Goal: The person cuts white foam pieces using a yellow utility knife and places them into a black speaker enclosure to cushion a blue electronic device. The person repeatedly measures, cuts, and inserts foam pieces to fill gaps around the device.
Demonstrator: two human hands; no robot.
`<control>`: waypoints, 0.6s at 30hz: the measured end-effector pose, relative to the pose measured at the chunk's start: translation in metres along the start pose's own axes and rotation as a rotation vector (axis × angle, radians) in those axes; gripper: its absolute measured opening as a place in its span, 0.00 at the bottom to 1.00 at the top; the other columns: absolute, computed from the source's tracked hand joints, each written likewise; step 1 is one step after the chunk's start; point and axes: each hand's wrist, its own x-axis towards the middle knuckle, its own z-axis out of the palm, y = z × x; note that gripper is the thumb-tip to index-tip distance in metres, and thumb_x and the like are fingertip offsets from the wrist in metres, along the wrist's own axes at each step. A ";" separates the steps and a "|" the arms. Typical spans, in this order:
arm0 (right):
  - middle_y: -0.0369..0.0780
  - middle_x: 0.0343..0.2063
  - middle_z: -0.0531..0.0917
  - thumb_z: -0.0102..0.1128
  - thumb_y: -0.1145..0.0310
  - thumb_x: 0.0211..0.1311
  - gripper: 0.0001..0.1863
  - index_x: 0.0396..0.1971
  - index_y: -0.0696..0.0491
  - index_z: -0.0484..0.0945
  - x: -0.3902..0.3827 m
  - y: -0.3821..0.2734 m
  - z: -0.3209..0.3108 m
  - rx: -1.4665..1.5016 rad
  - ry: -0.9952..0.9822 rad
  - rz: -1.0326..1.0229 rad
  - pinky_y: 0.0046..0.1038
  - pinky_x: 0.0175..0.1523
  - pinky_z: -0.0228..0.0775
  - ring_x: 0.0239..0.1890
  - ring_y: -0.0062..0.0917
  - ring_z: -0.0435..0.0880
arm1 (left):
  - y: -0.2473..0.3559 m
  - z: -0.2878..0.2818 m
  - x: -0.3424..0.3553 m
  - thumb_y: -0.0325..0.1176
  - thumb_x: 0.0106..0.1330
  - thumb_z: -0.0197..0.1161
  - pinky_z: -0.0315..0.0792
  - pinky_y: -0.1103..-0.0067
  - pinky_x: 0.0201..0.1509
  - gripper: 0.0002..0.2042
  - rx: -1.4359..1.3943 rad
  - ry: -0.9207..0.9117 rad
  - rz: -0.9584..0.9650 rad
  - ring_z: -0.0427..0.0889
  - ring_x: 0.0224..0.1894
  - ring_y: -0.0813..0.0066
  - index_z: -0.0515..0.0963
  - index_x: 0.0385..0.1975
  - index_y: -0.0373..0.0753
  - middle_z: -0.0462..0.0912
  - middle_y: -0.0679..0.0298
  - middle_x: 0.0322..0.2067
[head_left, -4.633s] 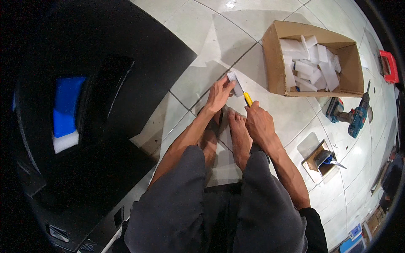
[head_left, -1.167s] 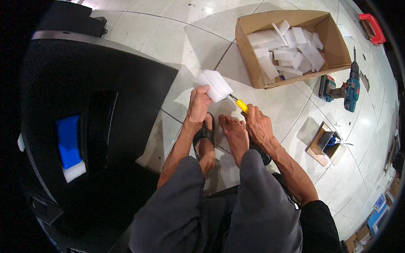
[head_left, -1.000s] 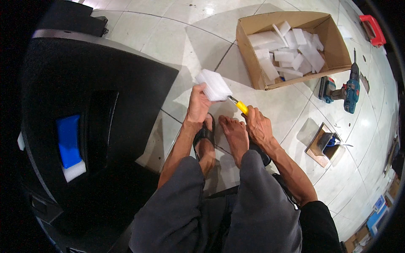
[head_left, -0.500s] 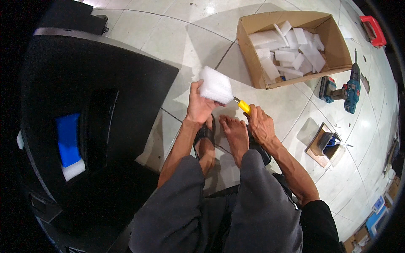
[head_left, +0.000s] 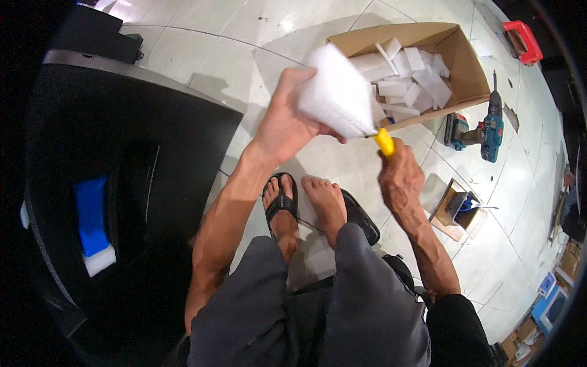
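Observation:
My left hand (head_left: 291, 119) grips a thick block of white foam (head_left: 336, 88), held up in front of the near side of the cardboard box (head_left: 465, 64). My right hand (head_left: 400, 174) is closed round a tool with a yellow handle (head_left: 384, 141); its metal end meets the lower right corner of the foam, and how far it goes in is hidden. Many loose white foam pieces (head_left: 416, 61) lie in the box behind. My feet, the left in a black sandal and the right bare, rest on the tiled floor below.
A large black panel (head_left: 134, 104) with a blue piece (head_left: 92, 214) in a recess fills the left. At right are a cordless drill (head_left: 492, 134), a wooden holder with blue-handled tool (head_left: 452, 208), a red-framed item (head_left: 523, 43) and assorted boxes (head_left: 550, 300) along the rim.
Both hands have risen and moved away from my body, bringing the foam block and yellow tool up toward the box. The foam has turned. The view has shifted slightly.

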 end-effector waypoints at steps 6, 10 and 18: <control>0.43 0.29 0.76 0.63 0.65 0.63 0.21 0.51 0.59 0.71 0.003 0.043 -0.009 -0.201 -0.096 0.170 0.33 0.28 0.72 0.27 0.33 0.79 | -0.018 0.001 0.018 0.64 0.65 0.50 0.83 0.59 0.43 0.34 -0.700 0.004 -0.085 0.83 0.49 0.60 0.66 0.61 0.41 0.78 0.53 0.52; 0.44 0.28 0.78 0.59 0.64 0.67 0.16 0.48 0.58 0.71 0.012 0.057 -0.007 -0.154 -0.101 0.385 0.34 0.27 0.72 0.24 0.32 0.79 | -0.021 0.025 0.020 0.57 0.67 0.50 0.80 0.63 0.46 0.32 -0.245 -0.057 -0.007 0.82 0.48 0.56 0.67 0.56 0.32 0.77 0.48 0.50; 0.36 0.25 0.78 0.53 0.62 0.73 0.14 0.44 0.59 0.71 -0.008 0.000 -0.012 1.166 -0.039 0.797 0.21 0.26 0.70 0.21 0.16 0.75 | -0.072 0.038 0.026 0.61 0.66 0.41 0.71 0.60 0.54 0.35 -0.571 0.066 -0.097 0.77 0.53 0.53 0.66 0.61 0.36 0.76 0.47 0.55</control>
